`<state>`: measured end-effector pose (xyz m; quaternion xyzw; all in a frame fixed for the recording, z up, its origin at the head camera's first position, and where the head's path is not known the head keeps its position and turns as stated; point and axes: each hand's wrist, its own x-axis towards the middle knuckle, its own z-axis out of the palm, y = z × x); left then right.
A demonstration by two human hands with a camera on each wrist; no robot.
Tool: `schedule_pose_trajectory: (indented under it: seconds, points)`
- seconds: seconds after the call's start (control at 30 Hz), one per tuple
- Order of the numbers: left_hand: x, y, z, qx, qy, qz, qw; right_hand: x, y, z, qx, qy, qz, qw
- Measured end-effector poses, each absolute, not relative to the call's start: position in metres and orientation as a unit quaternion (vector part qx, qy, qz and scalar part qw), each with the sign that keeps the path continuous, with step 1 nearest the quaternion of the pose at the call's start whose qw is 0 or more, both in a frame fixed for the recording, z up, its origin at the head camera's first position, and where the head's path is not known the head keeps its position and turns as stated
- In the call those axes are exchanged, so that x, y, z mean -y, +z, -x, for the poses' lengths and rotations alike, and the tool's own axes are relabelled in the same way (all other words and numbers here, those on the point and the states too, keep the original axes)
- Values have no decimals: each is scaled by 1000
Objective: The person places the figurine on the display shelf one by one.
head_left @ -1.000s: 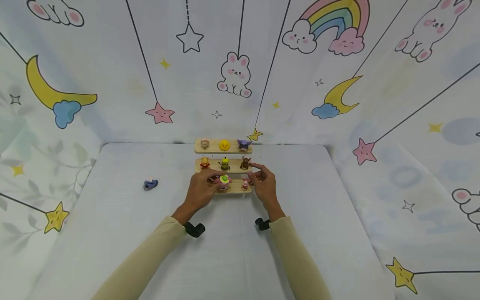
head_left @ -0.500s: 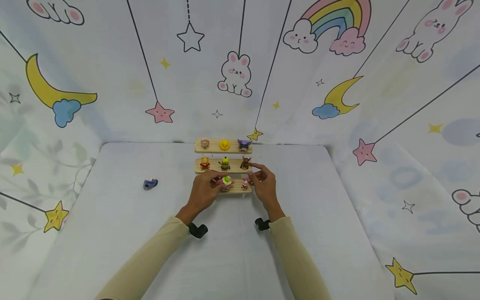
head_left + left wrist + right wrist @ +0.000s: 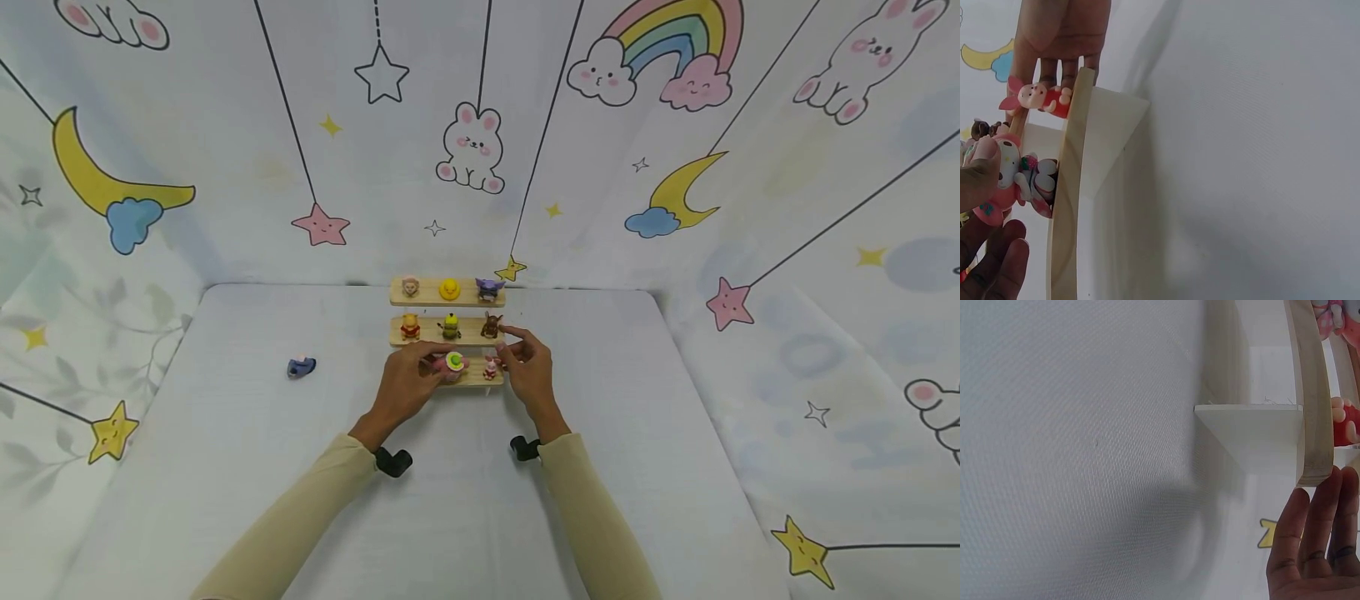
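Note:
My left hand [image 3: 405, 383] pinches a pink-hooded rabbit figurine [image 3: 1007, 169] between thumb and fingers, low over the bottom wooden shelf [image 3: 1067, 206]. In the left wrist view its feet lie right at the shelf board. To its right on that board sits a piglet figurine [image 3: 491, 367] in red. My right hand [image 3: 529, 371] is at the shelf's right end; in the right wrist view its fingers [image 3: 1319, 519] are stretched out with the tips right at the board's end. Its index fingertip overlaps the edge of the brown figurine [image 3: 491, 325] in the head view.
On the middle shelf [image 3: 468, 333] stand a yellow bear figurine [image 3: 410, 327] and a green-and-yellow one [image 3: 450, 326]. The top shelf [image 3: 427, 296] bears several more, among them a yellow duck [image 3: 449, 289]. A small blue figurine [image 3: 302, 367] lies on the white table at left.
My left hand has shifted slightly right with the pink-hooded figurine, whose head now leans a little more. My right hand has stayed at the shelf end.

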<state>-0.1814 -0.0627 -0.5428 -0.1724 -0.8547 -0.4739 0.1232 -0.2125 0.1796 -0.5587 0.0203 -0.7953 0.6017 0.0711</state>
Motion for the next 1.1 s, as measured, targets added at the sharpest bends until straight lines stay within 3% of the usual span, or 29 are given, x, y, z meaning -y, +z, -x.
schedule_pose_trajectory:
  seconds: [0.83,1.1]
  points:
    - [89,-547,172,854,-476,150,149,-180,-558,212,792,607,-12,68]
    - [99,-548,170,858,-476,129,144,-172,-529,199,789,610,-28,69]
